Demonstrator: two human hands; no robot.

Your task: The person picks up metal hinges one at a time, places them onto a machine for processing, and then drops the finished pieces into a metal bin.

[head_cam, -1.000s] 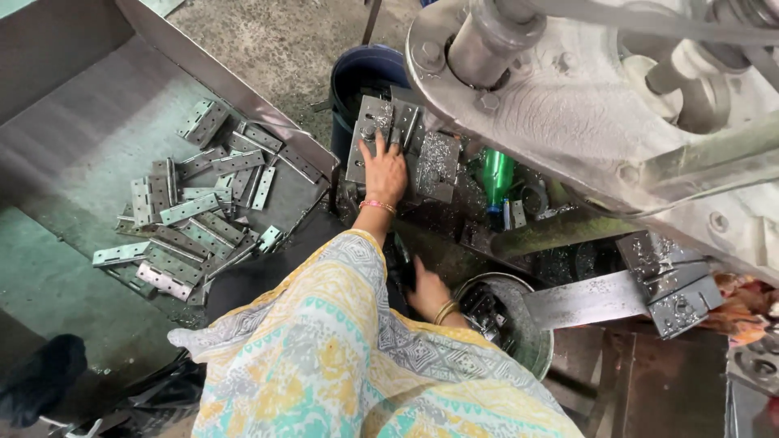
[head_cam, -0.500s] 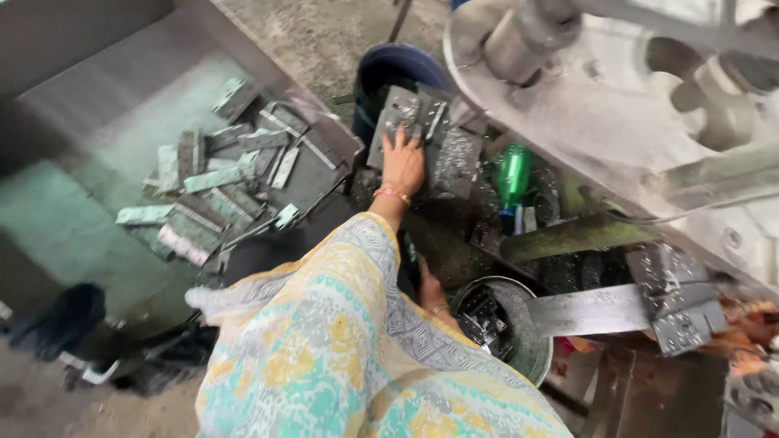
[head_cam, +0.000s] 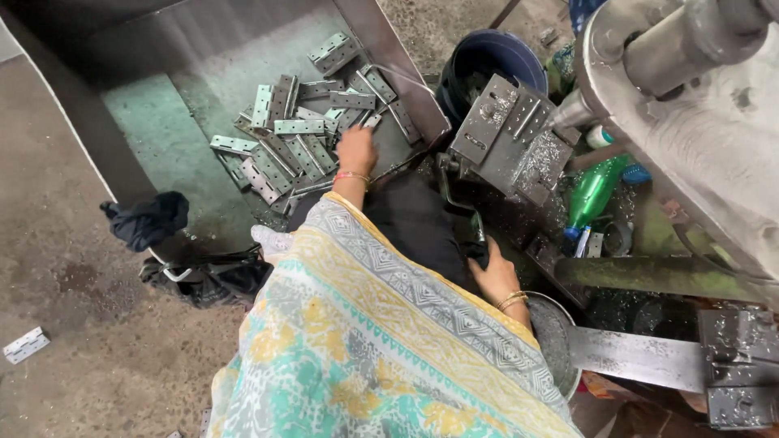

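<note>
Left hand (head_cam: 357, 151) rests palm-down on roughly twenty flat grey steel hinges (head_cam: 296, 134) in one metal tray (head_cam: 174, 49); grasp indeterminate. Right hand (head_cam: 493, 272) lies loosely open, empty, beside one round pan (head_cam: 560, 341).

Bare, stained concrete floor (head_cam: 105, 324). Heavy grey machine casting (head_cam: 714, 138) at right, blue bucket (head_cam: 487, 61) beside. Flat daylight, no hard shadows.

Soft, even daylight, moderately bright, no hard shadows. Faint sheen on the grey sheet-metal tray (head_cam: 203, 49) toward eleven o'clock and on the pale rounded machine housing (head_cam: 714, 138) at two o'clock, which looms large and soft-focused. Slight motion blur overall
</note>
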